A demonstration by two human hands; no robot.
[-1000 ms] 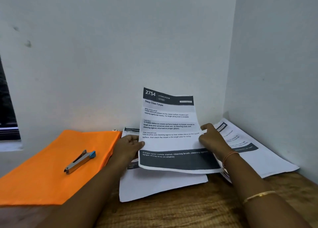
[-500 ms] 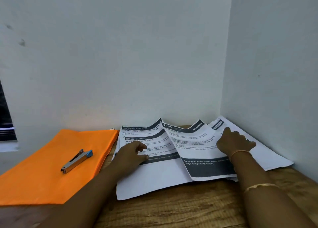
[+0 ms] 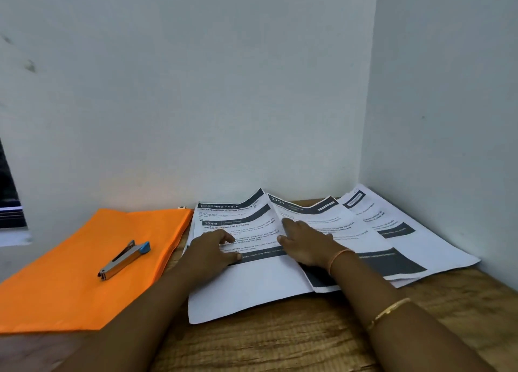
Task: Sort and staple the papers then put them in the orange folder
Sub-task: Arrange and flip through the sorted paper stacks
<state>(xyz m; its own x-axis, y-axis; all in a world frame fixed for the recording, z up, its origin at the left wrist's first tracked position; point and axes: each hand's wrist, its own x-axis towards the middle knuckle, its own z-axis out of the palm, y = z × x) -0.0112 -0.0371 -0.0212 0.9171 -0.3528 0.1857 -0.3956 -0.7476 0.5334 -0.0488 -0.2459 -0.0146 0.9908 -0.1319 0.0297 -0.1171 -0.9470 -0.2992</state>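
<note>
The work is at its first step, the sorting. In the middle of the frame the papers lie in overlapping groups on the wooden table (image 3: 280, 343), close to the corner of the white walls. The left pile (image 3: 246, 287) has a sheet numbered 2748 on top. The sheet 2754 (image 3: 344, 225) lies partly over the right edge of this pile. The right pile (image 3: 420, 231) reaches to the side wall at the right of the frame.

The left hand (image 3: 213, 249) rests on the left pile with the fingers loosely spread and the thumb out. It grips nothing and only holds the sheets down. The right hand (image 3: 307, 245) lies flat on the left part of the sheet 2754, with the fingers nearly straight, and it also pinches nothing that I can see.

At the left of the frame the orange folder (image 3: 70, 287) lies flat on the table, its right edge just beside the left pile. The stapler (image 3: 123, 259) lies on top of it, well apart from both hands.

I judge that nothing is stapled yet, because no staple shows and the sheets are still not squared together. What is left is to finish the groups, even their edges, staple them, take the stapler off the folder and put the papers inside.
</note>
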